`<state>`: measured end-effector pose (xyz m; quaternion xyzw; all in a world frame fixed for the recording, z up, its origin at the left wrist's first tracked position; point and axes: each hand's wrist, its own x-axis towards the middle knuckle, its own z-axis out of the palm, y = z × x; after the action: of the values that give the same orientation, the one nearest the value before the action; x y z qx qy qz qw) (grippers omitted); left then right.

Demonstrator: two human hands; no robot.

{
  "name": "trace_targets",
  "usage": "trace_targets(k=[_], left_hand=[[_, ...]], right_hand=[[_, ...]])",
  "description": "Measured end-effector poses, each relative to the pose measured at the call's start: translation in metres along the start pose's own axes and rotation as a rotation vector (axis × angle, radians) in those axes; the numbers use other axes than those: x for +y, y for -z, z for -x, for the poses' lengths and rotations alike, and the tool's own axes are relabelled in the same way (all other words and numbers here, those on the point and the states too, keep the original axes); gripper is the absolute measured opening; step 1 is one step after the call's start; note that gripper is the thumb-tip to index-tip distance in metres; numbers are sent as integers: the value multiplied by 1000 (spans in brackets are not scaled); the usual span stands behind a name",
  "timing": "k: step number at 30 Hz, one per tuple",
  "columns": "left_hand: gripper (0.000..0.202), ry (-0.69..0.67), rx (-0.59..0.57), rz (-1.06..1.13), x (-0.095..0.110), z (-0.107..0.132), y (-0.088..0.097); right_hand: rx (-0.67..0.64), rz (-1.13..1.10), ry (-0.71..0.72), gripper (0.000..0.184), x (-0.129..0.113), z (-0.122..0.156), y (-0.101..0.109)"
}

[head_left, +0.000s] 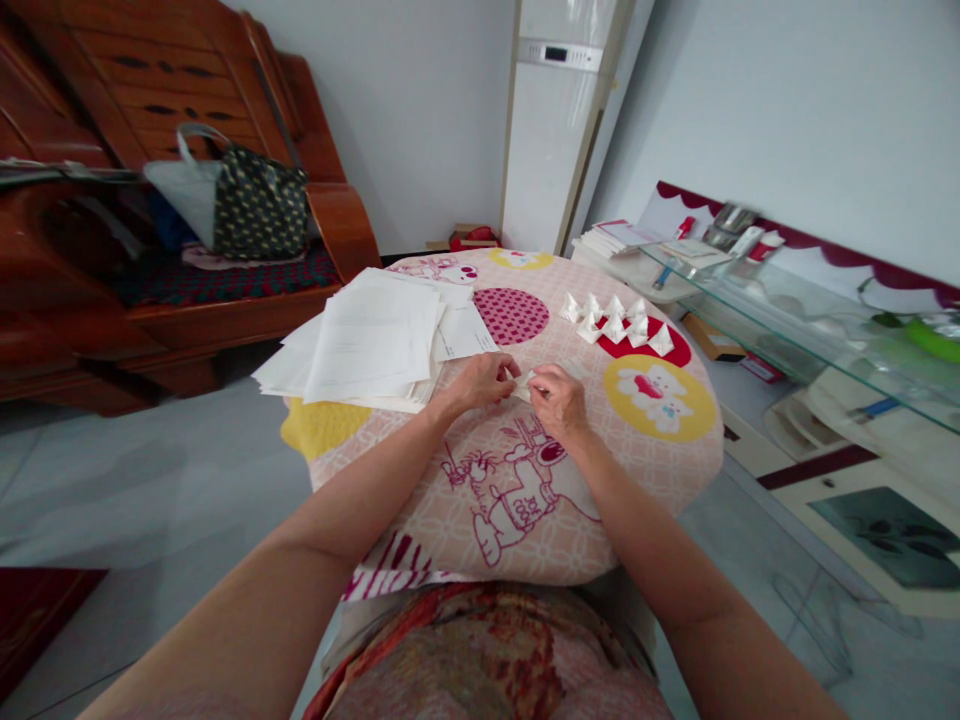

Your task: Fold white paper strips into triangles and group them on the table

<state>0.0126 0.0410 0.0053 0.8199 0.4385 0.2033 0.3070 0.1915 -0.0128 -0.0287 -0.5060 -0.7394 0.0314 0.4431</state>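
Observation:
A small piece of folded white paper (523, 388) lies between my two hands, low over the patterned tablecloth. My left hand (486, 381) has its fingers curled at the paper's left side. Thumb and fingers of my right hand (556, 400) pinch its right side. Parts of the paper are hidden behind the fingers. Left of my hands rests a stack of white sheets (375, 335), some with faint print. Beyond my right hand stand several small folded paper pyramids (615, 328), grouped in rows.
The round table (450, 520) has a cartoon-print cloth. On the right is a glass-topped cabinet (810, 320) with papers and containers on it. A wooden bench (247, 310) at the left holds a dark patterned bag (259, 205). A tall white appliance (551, 150) stands behind.

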Motion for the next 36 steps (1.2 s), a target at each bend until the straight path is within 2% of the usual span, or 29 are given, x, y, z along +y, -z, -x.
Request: trace_targets(k=[7, 13, 17, 20, 28, 36], left_hand=[[30, -55, -24, -115, -3, -2, 1], [21, -137, 112, -162, 10, 3, -8], [16, -95, 122, -225, 15, 4, -13], [14, -88, 93, -189, 15, 4, -13], [16, -139, 120, -189, 13, 4, -11], [14, -233, 125, -205, 10, 5, -11]], right_hand=[[-33, -166, -114, 17, -2, -3, 3], [-15, -259, -267, 10, -5, -4, 5], [-43, -334, -352, 15, -4, -3, 2], [-65, -363, -406, 21, -4, -2, 2], [-25, -354, -425, 36, -2, -5, 17], [-11, -401, -456, 40, 6, -4, 18]])
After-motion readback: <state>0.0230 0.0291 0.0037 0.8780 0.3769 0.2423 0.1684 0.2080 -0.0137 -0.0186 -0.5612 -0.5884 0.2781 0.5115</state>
